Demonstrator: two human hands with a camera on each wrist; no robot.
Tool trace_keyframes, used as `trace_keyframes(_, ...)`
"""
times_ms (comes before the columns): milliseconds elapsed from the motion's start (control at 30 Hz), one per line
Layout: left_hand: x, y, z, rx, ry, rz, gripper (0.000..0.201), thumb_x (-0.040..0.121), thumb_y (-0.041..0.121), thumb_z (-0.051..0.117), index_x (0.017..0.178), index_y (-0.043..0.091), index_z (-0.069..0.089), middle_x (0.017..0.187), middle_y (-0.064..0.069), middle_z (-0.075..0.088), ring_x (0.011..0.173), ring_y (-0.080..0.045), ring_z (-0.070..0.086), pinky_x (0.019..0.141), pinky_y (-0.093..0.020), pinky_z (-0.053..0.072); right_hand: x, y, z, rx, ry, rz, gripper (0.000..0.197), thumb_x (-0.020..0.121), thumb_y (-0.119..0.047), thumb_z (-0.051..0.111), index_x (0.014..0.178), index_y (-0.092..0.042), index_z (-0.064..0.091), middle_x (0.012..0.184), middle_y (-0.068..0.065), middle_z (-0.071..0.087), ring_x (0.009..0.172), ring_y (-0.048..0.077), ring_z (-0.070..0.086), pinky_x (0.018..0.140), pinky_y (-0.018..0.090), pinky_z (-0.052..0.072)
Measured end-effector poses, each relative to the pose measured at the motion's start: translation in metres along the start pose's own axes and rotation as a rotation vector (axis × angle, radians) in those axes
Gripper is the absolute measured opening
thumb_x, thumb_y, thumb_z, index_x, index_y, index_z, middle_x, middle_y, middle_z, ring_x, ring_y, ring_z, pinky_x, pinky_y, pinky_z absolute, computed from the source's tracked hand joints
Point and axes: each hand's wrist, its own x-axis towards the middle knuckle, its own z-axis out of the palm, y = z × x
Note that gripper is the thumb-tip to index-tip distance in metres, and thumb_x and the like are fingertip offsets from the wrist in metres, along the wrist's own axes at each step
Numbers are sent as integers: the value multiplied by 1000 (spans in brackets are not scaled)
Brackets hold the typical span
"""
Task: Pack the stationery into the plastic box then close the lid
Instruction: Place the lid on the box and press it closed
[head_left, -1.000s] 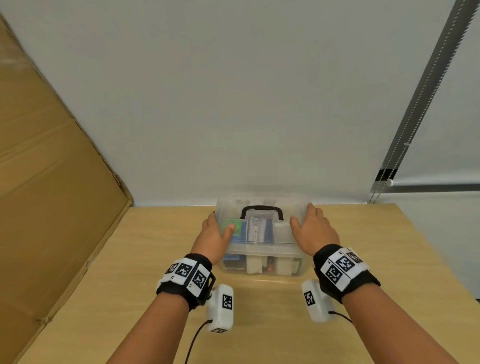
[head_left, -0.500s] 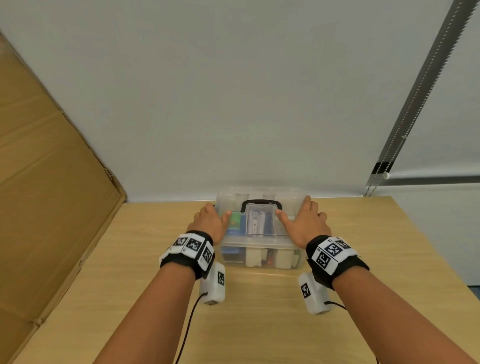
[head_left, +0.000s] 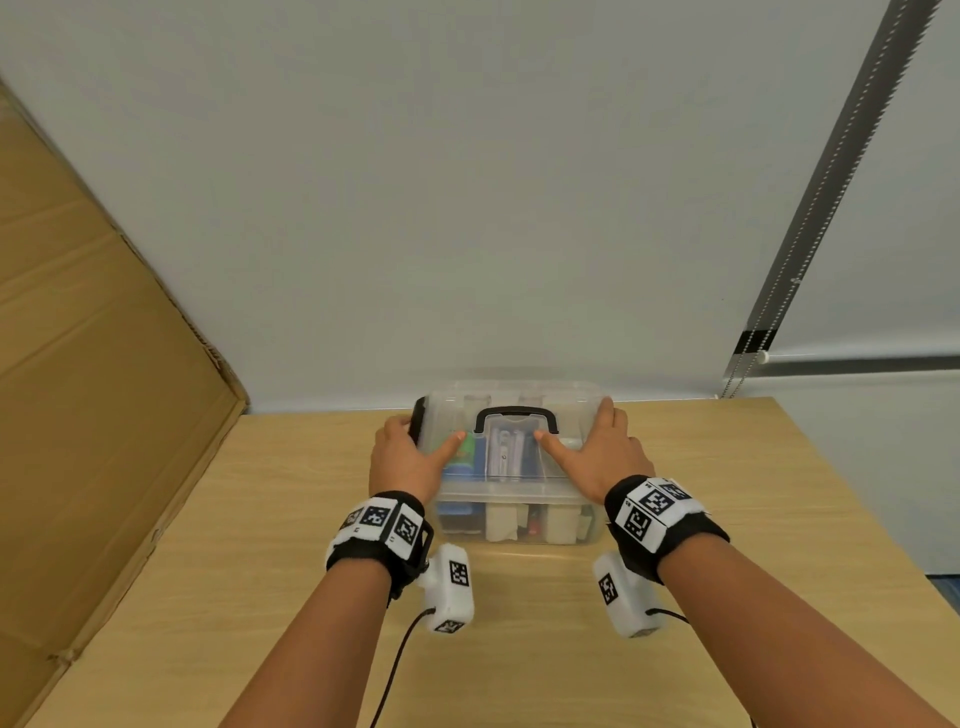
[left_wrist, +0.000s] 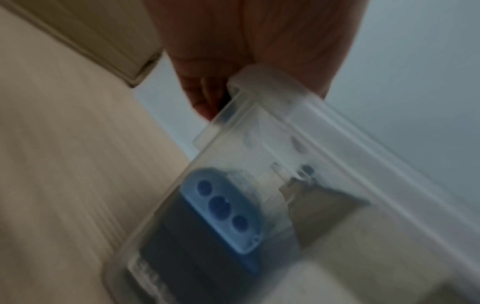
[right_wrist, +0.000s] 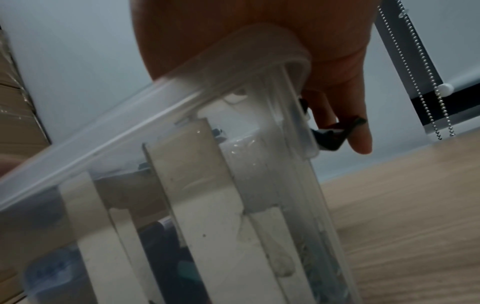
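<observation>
The clear plastic box (head_left: 514, 525) stands at the back of the table with its lid (head_left: 566, 415) down and a black handle (head_left: 517, 414) lying on top. Inside show blue and green items (head_left: 460, 460) and white rolls (head_left: 501, 522). My left hand (head_left: 405, 457) clasps the lid's left end, thumb on top, fingers round a raised black latch (head_left: 418, 423). My right hand (head_left: 602, 452) clasps the right end, thumb on top. In the right wrist view its fingers (right_wrist: 361, 142) reach down over the black latch (right_wrist: 332, 136). The left wrist view, blurred, shows my left hand (left_wrist: 246, 41) at the box's rim (left_wrist: 272, 86).
A large cardboard sheet (head_left: 104, 415) leans along the table's left side. The wall rises right behind the box. A blind's bead chain (head_left: 753, 353) hangs at the back right. The wooden table (head_left: 519, 649) stretches toward me, and its right edge falls away at the far right.
Both hands slid from the lid's top out to its ends. My left fingers went over the left edge, where the black latch now stands raised. The box stayed put.
</observation>
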Motion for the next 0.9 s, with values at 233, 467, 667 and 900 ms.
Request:
trace_keyframes(233, 1, 8, -2, -106, -114, 40, 103, 65, 51, 79, 143, 18, 21, 142, -9, 25, 123, -24, 43, 99, -36, 41, 1, 2, 2, -24, 11, -16, 114, 71, -85, 38, 151, -14, 0, 157, 7, 15, 130, 39, 40, 98, 47, 43)
trace_keyframes(467, 7, 10, -5, -85, -235, 90, 84, 73, 42, 77, 140, 17, 33, 130, -1, 54, 110, -17, 54, 90, -26, 41, 2, 3, 4, -31, 27, -23, 113, 71, -84, 39, 151, -14, 1, 157, 7, 15, 130, 38, 39, 98, 46, 42)
trace_keyframes(667, 3, 11, -4, -72, -216, 113, 72, 79, 44, 71, 136, 17, 37, 129, -3, 56, 114, -21, 55, 88, -26, 41, 2, 1, 1, -20, 20, -10, 116, 68, -86, 43, 151, -17, 2, 156, 6, 18, 129, 39, 40, 97, 48, 43)
trace_keyframes(900, -7, 12, -8, -130, -206, 81, 71, 79, 42, 71, 137, 18, 37, 132, -3, 55, 118, -23, 54, 96, -31, 42, 7, 0, -18, 76, -185, 107, 140, 48, -88, 60, 149, -29, -18, 159, 12, -4, 138, 40, 32, 104, 51, 38)
